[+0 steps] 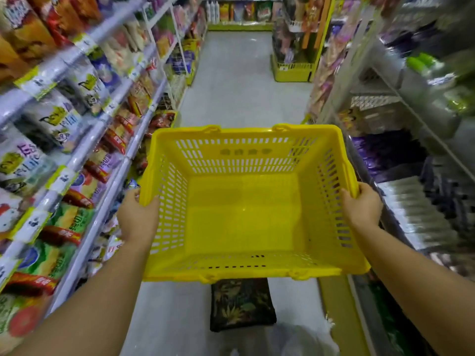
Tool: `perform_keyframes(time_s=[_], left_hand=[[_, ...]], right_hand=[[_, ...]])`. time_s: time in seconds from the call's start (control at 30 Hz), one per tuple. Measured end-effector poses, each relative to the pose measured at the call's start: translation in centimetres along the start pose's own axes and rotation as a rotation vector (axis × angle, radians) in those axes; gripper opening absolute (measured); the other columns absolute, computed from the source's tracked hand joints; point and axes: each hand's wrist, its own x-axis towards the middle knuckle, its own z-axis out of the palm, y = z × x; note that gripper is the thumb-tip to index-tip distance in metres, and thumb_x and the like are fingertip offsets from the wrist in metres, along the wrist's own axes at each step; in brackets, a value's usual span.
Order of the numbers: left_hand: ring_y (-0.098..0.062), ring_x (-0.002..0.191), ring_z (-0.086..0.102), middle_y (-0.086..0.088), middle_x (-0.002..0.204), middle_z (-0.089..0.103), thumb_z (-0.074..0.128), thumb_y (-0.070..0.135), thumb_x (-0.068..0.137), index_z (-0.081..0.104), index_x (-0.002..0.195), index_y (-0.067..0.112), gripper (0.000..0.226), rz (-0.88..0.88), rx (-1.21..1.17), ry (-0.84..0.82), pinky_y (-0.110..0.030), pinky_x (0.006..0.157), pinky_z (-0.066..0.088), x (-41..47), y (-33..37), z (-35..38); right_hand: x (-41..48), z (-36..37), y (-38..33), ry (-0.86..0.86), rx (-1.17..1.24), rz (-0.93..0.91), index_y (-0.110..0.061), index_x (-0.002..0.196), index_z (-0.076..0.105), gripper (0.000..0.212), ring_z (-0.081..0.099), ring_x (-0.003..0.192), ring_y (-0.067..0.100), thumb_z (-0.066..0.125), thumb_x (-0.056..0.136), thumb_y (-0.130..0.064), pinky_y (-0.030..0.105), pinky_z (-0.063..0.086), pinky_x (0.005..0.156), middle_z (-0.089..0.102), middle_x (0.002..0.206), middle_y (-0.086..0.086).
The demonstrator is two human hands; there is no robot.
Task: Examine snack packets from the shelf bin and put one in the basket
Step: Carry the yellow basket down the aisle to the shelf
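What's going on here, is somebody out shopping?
Yes, a person is in a shop carrying a yellow basket out in front. The left hand grips its left rim and the right hand grips its right rim. Nothing lies in the basket yet. Snack packets stand in rows on the person's left, and neither hand is reaching for them at this moment.

Bright, even overhead light filled the aisle; the shelves (pixel 64 104) at both edges smeared with blur and bowed outward.
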Motion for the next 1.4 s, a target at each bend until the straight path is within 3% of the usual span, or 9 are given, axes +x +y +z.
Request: perform_keyframes(time_s=[0.13, 0.23, 0.37, 0.53, 0.63, 0.87, 1.0, 1.17, 1.4], left_hand=[[-0.024, 0.068, 0.055, -0.009, 0.091, 0.066, 0.068, 0.019, 0.088, 0.061, 0.117, 0.005, 0.033, -0.027, -0.003, 0.018, -0.031, 0.061, 0.036, 4.3, 2.8, 5.6], [-0.009, 0.057, 0.046, -0.004, 0.079, 0.062, 0.069, 0.017, 0.085, 0.061, 0.116, 0.007, 0.033, -0.048, -0.008, 0.067, -0.026, 0.051, 0.029, 7.1, 5.1, 10.6], [-0.028, 0.077, 0.056, -0.014, 0.091, 0.065, 0.071, 0.023, 0.084, 0.059, 0.123, 0.007, 0.044, -0.084, 0.042, 0.077, -0.034, 0.066, 0.04, 10.5, 9.1, 16.8], [-0.033, 0.078, 0.057, -0.014, 0.082, 0.063, 0.073, 0.021, 0.084, 0.059, 0.126, 0.004, 0.047, -0.113, 0.056, 0.138, -0.036, 0.066, 0.037, 13.9, 13.1, 22.7], [-0.026, 0.067, 0.049, 0.0, 0.065, 0.051, 0.072, 0.022, 0.083, 0.059, 0.126, 0.006, 0.047, -0.149, 0.068, 0.147, -0.035, 0.059, 0.034, 16.1, 14.2, 25.1], [-0.041, 0.099, 0.059, -0.025, 0.106, 0.065, 0.07, 0.023, 0.085, 0.058, 0.129, 0.006, 0.048, -0.119, 0.111, 0.095, -0.045, 0.079, 0.045, 22.6, 14.5, 32.7], [-0.045, 0.108, 0.058, -0.03, 0.116, 0.063, 0.07, 0.018, 0.086, 0.056, 0.129, 0.0, 0.049, -0.071, 0.163, 0.046, -0.046, 0.087, 0.044, 27.3, 11.5, 38.5], [-0.043, 0.097, 0.062, -0.028, 0.102, 0.067, 0.071, 0.016, 0.084, 0.063, 0.112, 0.002, 0.032, -0.026, 0.194, -0.039, -0.042, 0.077, 0.042, 32.4, 3.5, 47.6], [-0.037, 0.095, 0.062, -0.022, 0.101, 0.069, 0.07, 0.016, 0.084, 0.064, 0.109, 0.005, 0.027, -0.006, 0.208, -0.186, -0.034, 0.074, 0.038, 35.1, -10.4, 60.8]], right_hand=[[7.1, 2.7, -1.1, -0.011, -0.028, -0.023, 0.004, 0.11, 0.062, 0.028, 0.058, 0.103, 0.046, 0.062, 0.091, -0.017, 0.047, 0.044, 0.088, 0.064, 0.109, 0.031], [13.3, 4.9, -1.7, -0.028, -0.034, -0.028, 0.006, 0.109, 0.062, 0.029, 0.058, 0.103, 0.047, 0.063, 0.09, -0.016, 0.046, 0.043, 0.086, 0.064, 0.109, 0.032], [21.9, 6.4, -3.1, -0.054, -0.053, -0.03, 0.005, 0.11, 0.061, 0.029, 0.058, 0.103, 0.048, 0.062, 0.091, -0.016, 0.047, 0.043, 0.086, 0.064, 0.11, 0.032], [30.3, 7.7, -5.6, -0.079, -0.055, -0.037, 0.002, 0.113, 0.061, 0.028, 0.058, 0.102, 0.047, 0.061, 0.092, -0.017, 0.049, 0.044, 0.086, 0.064, 0.108, 0.029], [34.2, 9.0, -6.8, -0.1, -0.037, -0.049, 0.003, 0.115, 0.061, 0.029, 0.058, 0.103, 0.046, 0.061, 0.092, -0.016, 0.046, 0.043, 0.086, 0.064, 0.109, 0.03], [40.0, 15.4, -5.2, -0.082, -0.018, 0.01, 0.005, 0.113, 0.061, 0.027, 0.059, 0.1, 0.044, 0.061, 0.092, -0.012, 0.043, 0.043, 0.083, 0.064, 0.109, 0.03], [41.6, 22.1, -1.9, -0.051, -0.066, 0.082, 0.003, 0.111, 0.061, 0.027, 0.06, 0.1, 0.046, 0.061, 0.092, -0.016, 0.044, 0.045, 0.082, 0.064, 0.107, 0.032], [42.6, 32.7, 4.5, -0.033, -0.162, 0.204, 0.005, 0.119, 0.056, 0.034, 0.055, 0.108, 0.049, 0.059, 0.094, -0.017, 0.048, 0.043, 0.087, 0.06, 0.117, 0.034], [43.0, 46.0, 17.0, -0.014, -0.231, 0.303, 0.012, 0.119, 0.056, 0.033, 0.055, 0.107, 0.052, 0.058, 0.094, -0.01, 0.048, 0.041, 0.085, 0.058, 0.115, 0.039]])
